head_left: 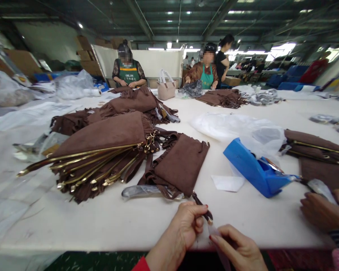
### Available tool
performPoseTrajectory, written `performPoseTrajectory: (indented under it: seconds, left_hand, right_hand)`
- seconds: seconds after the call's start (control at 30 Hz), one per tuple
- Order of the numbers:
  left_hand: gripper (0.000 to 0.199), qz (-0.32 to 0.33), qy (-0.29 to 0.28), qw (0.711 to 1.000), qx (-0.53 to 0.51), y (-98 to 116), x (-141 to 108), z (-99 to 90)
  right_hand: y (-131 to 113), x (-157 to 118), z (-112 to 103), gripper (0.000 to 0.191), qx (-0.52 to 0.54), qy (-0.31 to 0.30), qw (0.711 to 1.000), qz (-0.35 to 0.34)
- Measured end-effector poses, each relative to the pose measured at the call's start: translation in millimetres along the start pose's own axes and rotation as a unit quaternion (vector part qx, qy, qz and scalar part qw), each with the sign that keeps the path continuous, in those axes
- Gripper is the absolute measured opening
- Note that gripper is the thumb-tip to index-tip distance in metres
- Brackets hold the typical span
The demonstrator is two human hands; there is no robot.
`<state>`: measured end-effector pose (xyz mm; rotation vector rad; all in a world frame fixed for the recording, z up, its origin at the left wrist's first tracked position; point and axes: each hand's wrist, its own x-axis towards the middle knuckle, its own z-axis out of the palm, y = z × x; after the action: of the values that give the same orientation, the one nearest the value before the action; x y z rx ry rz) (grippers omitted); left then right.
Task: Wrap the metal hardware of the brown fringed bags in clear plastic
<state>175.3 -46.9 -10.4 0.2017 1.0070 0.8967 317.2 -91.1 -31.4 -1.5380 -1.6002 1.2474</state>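
Note:
My left hand (188, 220) pinches a dark brown strap (199, 202) close to its gold metal end (210, 222). The strap leads up to a brown suede-like bag (182, 163) with fringe, lying flat in front of me. Just below the metal end, my right hand (238, 246) holds a strip of translucent plastic wrap (218, 250) between thumb and fingers. Beside the bag lies another plastic-wrapped strap (139, 191). To its left rests a fanned stack of brown fringed bags (101, 139) with gold zippers.
A blue tape dispenser (248, 169) stands right of the bag, by a white paper piece (227, 183) and clear plastic bags (237, 126). At the right edge, a co-worker's hands (324, 210) handle a wrapped strap near more brown bags (319, 146). Other people work across the white table (81, 226).

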Motion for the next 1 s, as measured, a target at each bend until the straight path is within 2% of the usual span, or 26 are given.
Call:
performPoseTrajectory:
  seconds: [0.47, 1.0]
  left_hand:
    - [0.006, 0.024, 0.020, 0.998, -0.048, -2.6, 2.7, 6.0]
    - [0.013, 0.050, -0.003, 0.997, -0.060, -7.0, 6.7, 3.7]
  right_hand:
    - [-2.6, 1.2, -2.4, 0.026, 0.020, -0.014, 0.999, 0.032]
    - [0.8, 3.1, -6.6, 0.029, 0.078, -0.010, 0.994, 0.077]
